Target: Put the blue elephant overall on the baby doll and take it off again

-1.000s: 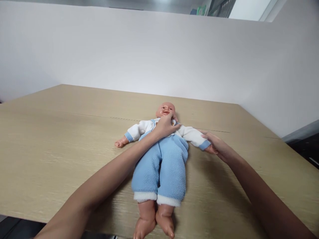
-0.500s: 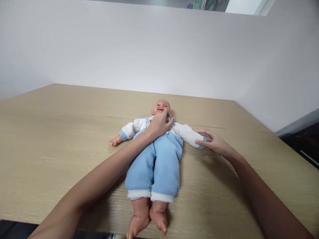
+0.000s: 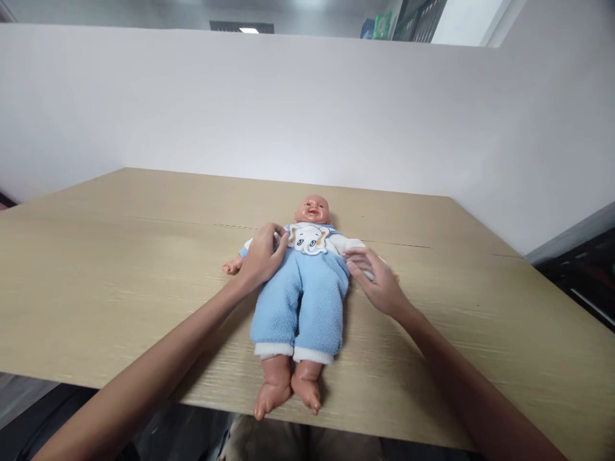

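A baby doll (image 3: 298, 304) lies on its back on the table, head away from me and bare feet toward me. It wears a blue and white fleece outfit with an elephant face patch (image 3: 310, 239) on the chest. My left hand (image 3: 266, 253) is over the doll's sleeve on the left, beside the chest, its thumb apart from the curved fingers. On the other side, my right hand (image 3: 377, 278) is beside the doll's waist and in front of the other sleeve, fingers apart and slightly blurred. Neither hand visibly grips the doll.
The light wooden table (image 3: 120, 275) meets a white wall (image 3: 288, 109) at the back. Above the wall is an opening with a green package (image 3: 382, 25) behind it. A dark object (image 3: 581, 275) stands beyond the table's right edge. My legs (image 3: 307, 442) are below the front edge.
My left hand has moved left off the doll's chest, uncovering the elephant patch. My right hand has let go of the sleeve cuff and moved left toward the doll's waist. The view has tilted up slightly.
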`<state>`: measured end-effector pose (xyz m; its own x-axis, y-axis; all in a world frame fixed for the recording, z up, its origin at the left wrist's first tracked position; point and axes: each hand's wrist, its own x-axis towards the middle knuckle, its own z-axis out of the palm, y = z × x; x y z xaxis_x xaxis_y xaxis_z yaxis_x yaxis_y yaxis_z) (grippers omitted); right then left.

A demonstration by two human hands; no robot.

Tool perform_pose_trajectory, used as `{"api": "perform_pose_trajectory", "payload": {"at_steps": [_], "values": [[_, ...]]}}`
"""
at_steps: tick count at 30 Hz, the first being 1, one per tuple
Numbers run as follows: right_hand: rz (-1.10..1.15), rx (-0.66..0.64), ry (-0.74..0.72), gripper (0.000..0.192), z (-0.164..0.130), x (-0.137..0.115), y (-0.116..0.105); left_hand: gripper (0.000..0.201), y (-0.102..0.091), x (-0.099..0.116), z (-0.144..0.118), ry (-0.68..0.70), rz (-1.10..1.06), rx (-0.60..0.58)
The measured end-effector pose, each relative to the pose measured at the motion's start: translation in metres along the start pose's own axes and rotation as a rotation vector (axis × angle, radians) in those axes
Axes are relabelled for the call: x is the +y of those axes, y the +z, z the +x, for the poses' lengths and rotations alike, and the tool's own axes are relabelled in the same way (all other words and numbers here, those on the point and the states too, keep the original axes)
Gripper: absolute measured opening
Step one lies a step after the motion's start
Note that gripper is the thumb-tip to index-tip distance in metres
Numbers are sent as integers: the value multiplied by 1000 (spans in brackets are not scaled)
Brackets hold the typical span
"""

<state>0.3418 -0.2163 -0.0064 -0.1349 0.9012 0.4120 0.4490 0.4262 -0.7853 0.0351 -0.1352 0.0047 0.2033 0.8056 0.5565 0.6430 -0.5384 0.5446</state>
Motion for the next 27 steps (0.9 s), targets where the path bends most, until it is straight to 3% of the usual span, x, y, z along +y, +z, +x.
{"api": "perform_pose_trajectory", "payload": {"at_steps": [3,7,11,15,20,23,27], "values": [[36,-45,86,39,-1,4,19,26,-13,-17,-22,-33,-17,-100],[-1,-63,137,39,4,15,23,30,-17,-30,-36,-49,-11,-209],[249,29,217,41,14,18,31,39,-13,-38,-31,-106,-172,-285],[451,163,278,38,27,18,44,42,-13,-43,-17,-178,-379,-299],[485,173,314,41,31,23,48,37,-12,-48,-8,-292,-558,-242],[400,153,292,43,25,25,46,36,-8,-49,-10,-274,-561,-227],[-24,170,199,33,13,19,33,36,-6,-47,-13,-189,-409,-195]]}}
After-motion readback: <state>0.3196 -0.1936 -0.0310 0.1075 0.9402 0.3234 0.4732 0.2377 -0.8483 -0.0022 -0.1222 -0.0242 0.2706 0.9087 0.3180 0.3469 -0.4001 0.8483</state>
